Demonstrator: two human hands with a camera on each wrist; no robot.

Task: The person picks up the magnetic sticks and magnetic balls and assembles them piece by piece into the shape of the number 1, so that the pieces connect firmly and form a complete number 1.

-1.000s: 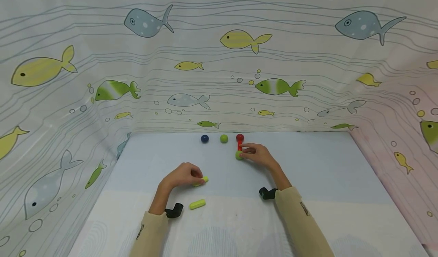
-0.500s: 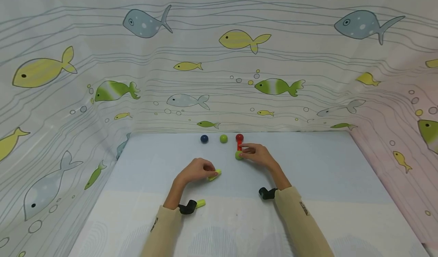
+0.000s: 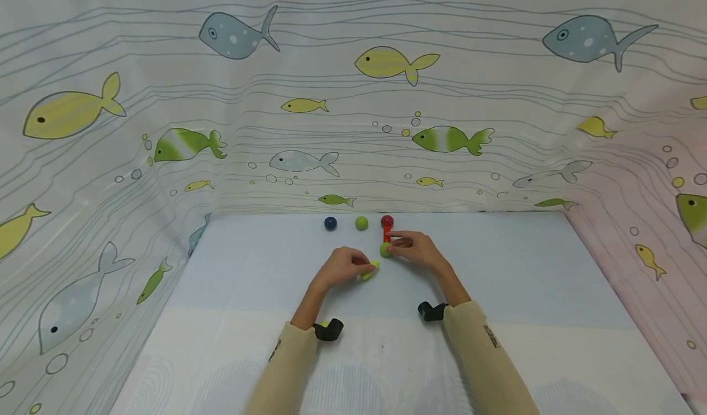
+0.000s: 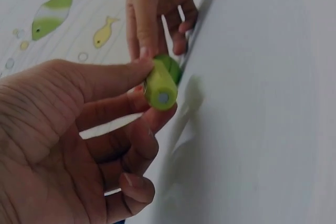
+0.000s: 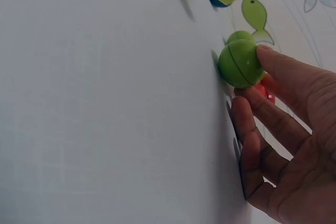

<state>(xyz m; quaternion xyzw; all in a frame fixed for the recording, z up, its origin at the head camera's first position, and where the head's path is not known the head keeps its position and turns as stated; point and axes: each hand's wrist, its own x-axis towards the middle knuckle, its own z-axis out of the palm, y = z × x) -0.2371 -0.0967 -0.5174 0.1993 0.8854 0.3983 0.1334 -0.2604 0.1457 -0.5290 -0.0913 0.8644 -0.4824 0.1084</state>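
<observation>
Between thumb and fingertips my left hand (image 3: 343, 266) pinches a short yellow-green rod (image 4: 161, 83), whose near end shows a grey disc in the left wrist view. My right hand (image 3: 418, 249) holds a green ball (image 5: 240, 64) between thumb and fingers. That ball sits at the near end of a red rod (image 3: 386, 235), with a red ball (image 3: 387, 221) at the far end. In the head view, the yellow-green rod is just in front and left of the held green ball, a small gap between them.
At the table's back edge lie a dark blue ball (image 3: 330, 223) and another green ball (image 3: 361, 223). A second yellow-green rod (image 3: 325, 325) is mostly hidden behind the left wrist camera (image 3: 329, 330). A fish-print curtain (image 3: 353, 175) rises behind the table.
My left hand has carried the yellow-green rod rightward and away from me, close to the held green ball. Its wrist now covers most of the second rod. The right hand has stayed put.
</observation>
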